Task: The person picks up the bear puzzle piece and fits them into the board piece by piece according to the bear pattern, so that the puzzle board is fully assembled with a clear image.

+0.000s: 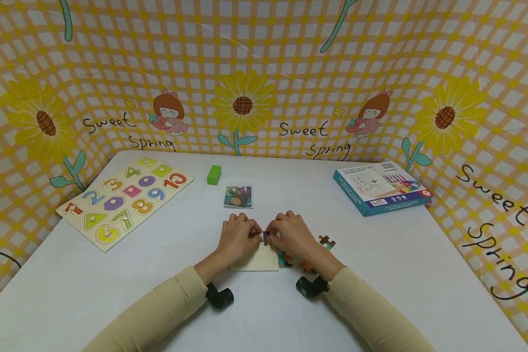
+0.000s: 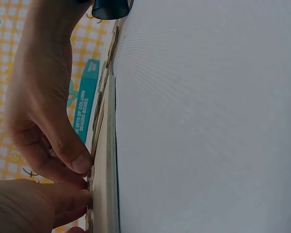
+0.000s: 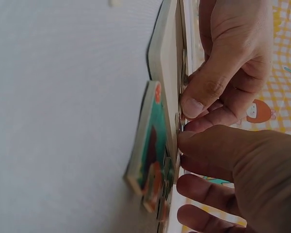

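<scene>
Head view: a white table (image 1: 378, 274) is seen, walled on three sides by a yellow-checked sheet (image 1: 290, 58) printed with sunflowers and "Sweet Spring".
Puzzle board: a flat, pale wooden square (image 1: 257, 260) lies at mid-table, partly covered by both hands.
Puzzle piece: a small dark piece (image 1: 266, 237) is pinched between the fingertips of both hands at the board's far edge.
Left hand: the hand (image 1: 237, 240) is curled, thumb and forefinger closed on the piece; in the left wrist view the fingertips (image 2: 75, 162) are pressed at the board's thin edge.
Right hand: the hand (image 1: 292, 235) is likewise closed on the piece, fingers bent; the pinch (image 3: 196, 108) is shown close up in the right wrist view.
Loose pieces: flat, colour-printed jigsaw pieces (image 1: 327, 240) are scattered just right of the board, partly under the right wrist.
Bear card: a square picture (image 1: 238, 196) lies beyond the hands.
Green block: a small cuboid (image 1: 213, 174) is set behind the card.
Number board: a wooden tray (image 1: 125, 201) of coloured digits and shapes is placed far left.
Box: a teal-sided carton (image 1: 380, 188) rests far right.
</scene>
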{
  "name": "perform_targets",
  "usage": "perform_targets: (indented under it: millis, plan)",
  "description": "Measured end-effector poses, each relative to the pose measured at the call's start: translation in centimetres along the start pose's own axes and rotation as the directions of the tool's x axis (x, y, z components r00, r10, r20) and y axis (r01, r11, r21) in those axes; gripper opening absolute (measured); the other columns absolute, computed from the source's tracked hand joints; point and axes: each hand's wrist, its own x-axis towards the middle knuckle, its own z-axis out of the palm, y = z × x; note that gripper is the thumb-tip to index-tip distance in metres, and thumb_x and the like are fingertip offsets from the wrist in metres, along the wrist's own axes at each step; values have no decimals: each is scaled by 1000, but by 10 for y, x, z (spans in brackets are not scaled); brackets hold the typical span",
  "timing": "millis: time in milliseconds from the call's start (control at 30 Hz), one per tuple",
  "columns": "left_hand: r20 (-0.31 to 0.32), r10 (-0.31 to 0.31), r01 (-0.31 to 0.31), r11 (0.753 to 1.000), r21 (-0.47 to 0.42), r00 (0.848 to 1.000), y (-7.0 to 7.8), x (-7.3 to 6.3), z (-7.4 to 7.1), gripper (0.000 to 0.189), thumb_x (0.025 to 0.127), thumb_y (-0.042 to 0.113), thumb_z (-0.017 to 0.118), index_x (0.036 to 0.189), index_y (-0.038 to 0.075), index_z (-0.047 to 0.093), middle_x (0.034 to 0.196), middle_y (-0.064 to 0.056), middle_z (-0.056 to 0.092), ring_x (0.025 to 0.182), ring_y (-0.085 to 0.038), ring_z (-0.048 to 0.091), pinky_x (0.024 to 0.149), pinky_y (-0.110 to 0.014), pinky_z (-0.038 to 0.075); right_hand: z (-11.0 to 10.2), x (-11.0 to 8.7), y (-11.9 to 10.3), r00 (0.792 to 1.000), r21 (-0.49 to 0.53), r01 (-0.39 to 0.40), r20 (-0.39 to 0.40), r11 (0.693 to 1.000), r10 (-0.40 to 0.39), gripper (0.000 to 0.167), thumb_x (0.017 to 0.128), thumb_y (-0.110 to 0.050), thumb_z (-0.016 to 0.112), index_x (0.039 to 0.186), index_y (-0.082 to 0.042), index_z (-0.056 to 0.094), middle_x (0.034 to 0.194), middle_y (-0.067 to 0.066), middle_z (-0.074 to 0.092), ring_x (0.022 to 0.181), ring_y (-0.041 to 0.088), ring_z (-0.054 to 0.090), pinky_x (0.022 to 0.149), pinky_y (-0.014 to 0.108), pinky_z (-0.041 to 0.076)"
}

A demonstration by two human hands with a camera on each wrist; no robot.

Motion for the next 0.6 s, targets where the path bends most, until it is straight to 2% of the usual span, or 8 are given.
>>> perform_targets:
  millis: [167,333,600]
  plan:
    - [8,19,-18,999,-30,1000,-2,-1,-3,9,84,20,72,91,14,73,90,0,55,90,-23,43,78,-41,33,1,1,-1,1000,-9,13,-10,1000,-14,13,82,-19,74,94,-15,76,93,2,63,84,24,50,75,42,41]
    - [26,6,-5,999,-37,1000,-6,-6,-13,10,83,19,74,92,15,73,90,0,55,92,-23,44,78,-40,33,1,1,-1,1000,0,3,-5,1000,-3,13,82,-20,74,94,-15,75,92,1,61,84,24,50,75,43,40]
    - [50,-9,12,999,-40,999,-22,-19,-32,14,81,11,74,95,12,74,93,-2,56,93,-24,44,79,-41,34,0,0,-2,999,9,-26,21,1000,25,13,83,-19,73,95,-14,75,96,2,62,88,25,50,79,44,40]
